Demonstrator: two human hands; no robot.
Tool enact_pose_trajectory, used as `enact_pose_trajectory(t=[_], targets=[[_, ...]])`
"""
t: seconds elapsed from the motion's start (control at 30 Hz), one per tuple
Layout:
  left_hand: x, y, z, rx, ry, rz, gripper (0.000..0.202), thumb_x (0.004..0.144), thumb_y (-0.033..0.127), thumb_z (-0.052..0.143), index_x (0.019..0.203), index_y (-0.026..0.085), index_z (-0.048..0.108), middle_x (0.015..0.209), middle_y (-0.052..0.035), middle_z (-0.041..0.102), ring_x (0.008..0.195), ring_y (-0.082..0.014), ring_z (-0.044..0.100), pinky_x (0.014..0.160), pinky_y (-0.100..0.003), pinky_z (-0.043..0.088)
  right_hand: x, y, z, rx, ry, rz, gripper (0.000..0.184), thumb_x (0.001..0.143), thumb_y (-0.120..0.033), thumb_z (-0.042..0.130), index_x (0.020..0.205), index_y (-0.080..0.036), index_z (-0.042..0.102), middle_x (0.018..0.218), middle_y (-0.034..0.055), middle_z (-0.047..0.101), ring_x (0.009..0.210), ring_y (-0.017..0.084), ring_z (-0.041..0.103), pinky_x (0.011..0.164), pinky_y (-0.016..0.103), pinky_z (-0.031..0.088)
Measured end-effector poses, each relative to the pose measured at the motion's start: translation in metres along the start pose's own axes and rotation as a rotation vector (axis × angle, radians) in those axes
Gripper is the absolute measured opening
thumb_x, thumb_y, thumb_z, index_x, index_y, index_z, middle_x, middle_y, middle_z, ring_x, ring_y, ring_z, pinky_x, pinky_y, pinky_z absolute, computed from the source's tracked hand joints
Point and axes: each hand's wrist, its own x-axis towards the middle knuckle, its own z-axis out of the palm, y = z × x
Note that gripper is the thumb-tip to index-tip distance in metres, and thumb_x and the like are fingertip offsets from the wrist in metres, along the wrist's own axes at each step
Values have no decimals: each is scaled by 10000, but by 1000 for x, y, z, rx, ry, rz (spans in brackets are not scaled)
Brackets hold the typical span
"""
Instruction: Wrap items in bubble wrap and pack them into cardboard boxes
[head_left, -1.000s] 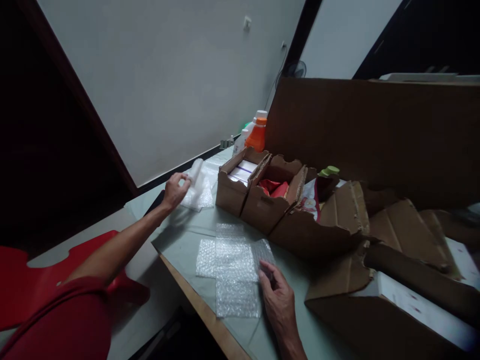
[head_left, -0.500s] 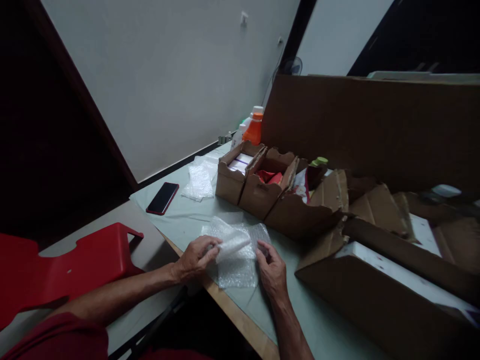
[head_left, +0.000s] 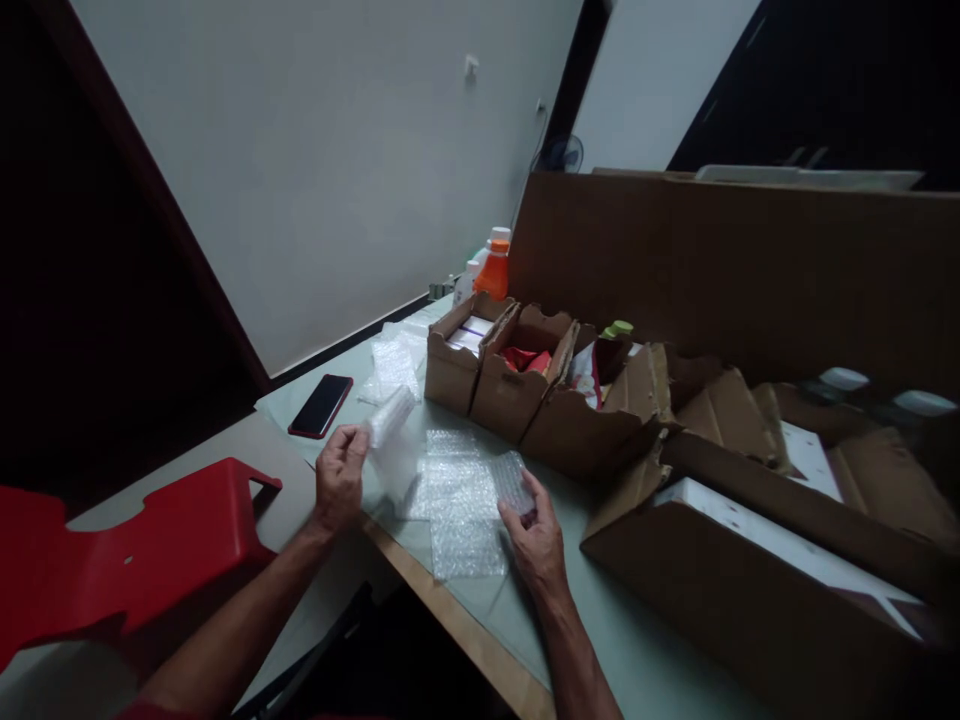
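Observation:
My left hand is closed on the end of a clear sheet of bubble wrap, lifted above the near edge of the table. Below and to its right, more bubble wrap lies spread flat in overlapping pieces. At the right end of that wrap, my right hand has thumb and fingers closed around a raised flap. Whether the lifted sheet is joined to the pieces beneath is hard to see.
A phone and another bubble wrap pile lie farther back on the table. Cardboard boxes with packets line the right side, a larger box nearer. Bottles stand behind; a red chair is left.
My left hand has moved left and up, raising the bubble wrap sheet off the pieces beneath. My right hand stays at the right end of the wrap. The view has shifted slightly.

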Motion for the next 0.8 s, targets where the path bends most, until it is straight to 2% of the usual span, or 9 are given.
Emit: enact_pose_trajectory(t=[0.07,0.17,0.23,0.3,0.33,0.43,0.57,0.67,0.8], targets=[[-8,2,10,133,-67,197,266,974,421,484,977,209,644,1063,-76,713,1044,-238,659,940,-347,505,2,3,0,-13,6,6,707,748,-492,641,1357,-137,588,885,46,681,541,135,446,554,291,427],[-25,-3,29,262,-431,424,282,976,426,493,951,219,683,1090,-93,735,1046,-240,669,967,-372,505,3,7,1,-27,21,-1,663,764,-490,642,1328,-142,613,777,15,647,530,137,442,545,282,411],[-31,-8,36,268,-723,503,265,920,455,592,1013,235,708,1103,-73,750,1055,-236,677,982,-363,510,3,8,1,-14,38,-9,656,766,-498,641,1318,-144,615,878,42,677,554,132,457,578,288,430],[-21,-11,34,308,-860,499,320,918,425,603,1166,239,683,1221,-67,724,1138,-226,655,1020,-346,495,3,7,0,2,42,9,694,762,-520,649,1342,-145,591,947,56,683,581,132,474,610,294,445],[-9,-12,31,362,-848,459,335,940,389,570,1224,233,659,1268,-69,703,1166,-217,642,1030,-339,488,3,7,0,5,42,27,718,760,-532,654,1360,-144,575,914,45,676,583,134,475,611,293,442],[48,-20,26,551,-599,286,306,939,298,540,1202,211,669,1235,-81,702,1139,-220,637,1032,-354,480,4,7,-2,-10,27,81,756,770,-548,655,1399,-145,542,731,-12,604,555,139,450,584,286,418],[123,-44,43,626,-497,213,416,771,221,723,1184,192,683,1350,-130,622,1319,-329,488,1147,-497,342,5,7,-3,-7,0,107,767,770,-555,652,1401,-132,541,726,-10,595,547,141,446,575,291,422],[152,-65,63,623,-494,130,455,688,196,816,1130,177,709,1370,-142,603,1353,-371,445,1157,-538,312,4,5,-4,-29,22,125,773,755,-564,656,1383,-123,559,741,-4,593,537,138,427,549,286,414],[171,-83,75,539,-462,-37,321,910,333,681,1183,166,653,1294,-102,624,1179,-281,596,1005,-493,501,4,1,-5,-50,8,141,736,765,-566,658,1353,-129,591,685,-16,571,526,140,414,526,274,395]])
